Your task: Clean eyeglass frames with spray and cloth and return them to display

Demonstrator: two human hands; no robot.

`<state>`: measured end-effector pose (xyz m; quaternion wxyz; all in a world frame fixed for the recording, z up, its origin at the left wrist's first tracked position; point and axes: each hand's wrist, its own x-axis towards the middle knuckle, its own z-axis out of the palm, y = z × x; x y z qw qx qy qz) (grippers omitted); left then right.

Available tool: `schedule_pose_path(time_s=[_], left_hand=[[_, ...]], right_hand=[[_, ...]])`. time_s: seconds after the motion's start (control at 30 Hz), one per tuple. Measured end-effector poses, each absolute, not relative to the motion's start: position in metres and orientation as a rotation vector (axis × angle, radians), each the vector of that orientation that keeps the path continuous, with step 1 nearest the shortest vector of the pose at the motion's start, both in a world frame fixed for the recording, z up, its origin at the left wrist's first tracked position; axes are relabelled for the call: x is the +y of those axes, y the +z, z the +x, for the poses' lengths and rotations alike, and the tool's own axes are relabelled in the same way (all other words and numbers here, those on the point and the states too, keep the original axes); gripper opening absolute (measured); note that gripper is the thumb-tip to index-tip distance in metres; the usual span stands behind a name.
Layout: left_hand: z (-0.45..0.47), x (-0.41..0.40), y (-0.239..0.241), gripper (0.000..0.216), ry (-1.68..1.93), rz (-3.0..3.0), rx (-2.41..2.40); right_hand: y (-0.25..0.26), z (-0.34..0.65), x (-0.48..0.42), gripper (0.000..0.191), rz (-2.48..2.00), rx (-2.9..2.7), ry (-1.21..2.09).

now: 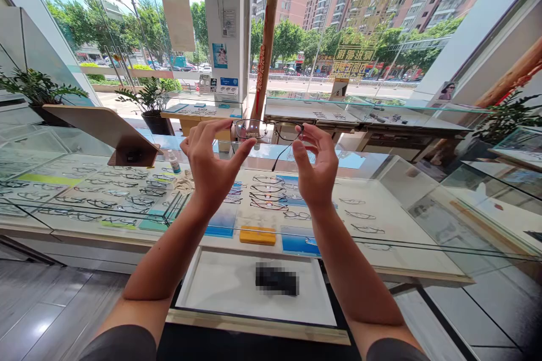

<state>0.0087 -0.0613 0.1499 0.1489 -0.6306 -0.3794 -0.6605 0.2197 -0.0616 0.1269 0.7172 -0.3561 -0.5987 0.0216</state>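
Note:
I hold a pair of thin-framed glasses (265, 131) up in front of me, above a glass display counter (402, 220). My left hand (212, 161) pinches the left end of the frame between thumb and fingers. My right hand (315, 166) pinches the right end near the hinge. One dark temple arm (284, 153) hangs down between my hands. Beneath the glass top, several rows of glasses (266, 194) are laid out.
A white tray (220, 287) sits at the counter's near edge, a yellow case (257, 235) behind it. A tilted mirror stand (114, 132) and a small bottle (173, 162) stand at the left. Potted plants (150, 98) and more glass counters (359, 113) line the windows.

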Motion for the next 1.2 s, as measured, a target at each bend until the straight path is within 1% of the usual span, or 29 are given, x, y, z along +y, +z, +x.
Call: schedule_pose_path(time_s=[0.43,0.97,1.2], left_hand=[[0.006,-0.055,0.15,0.047,-1.95,-1.957,-1.081],[-0.005,-0.042,0.149,0.047,-1.946,-2.181,-1.101],[-0.007,-0.039,0.15,0.047,-1.922,-2.259,-1.116]], right_hand=[[0.126,0.221,-0.062,0.04,-0.756,-1.32,-0.074],[0.131,0.218,-0.073,0.044,-0.801,-1.302,-0.226],[0.131,0.218,-0.075,0.04,-0.777,-1.302,-0.229]])
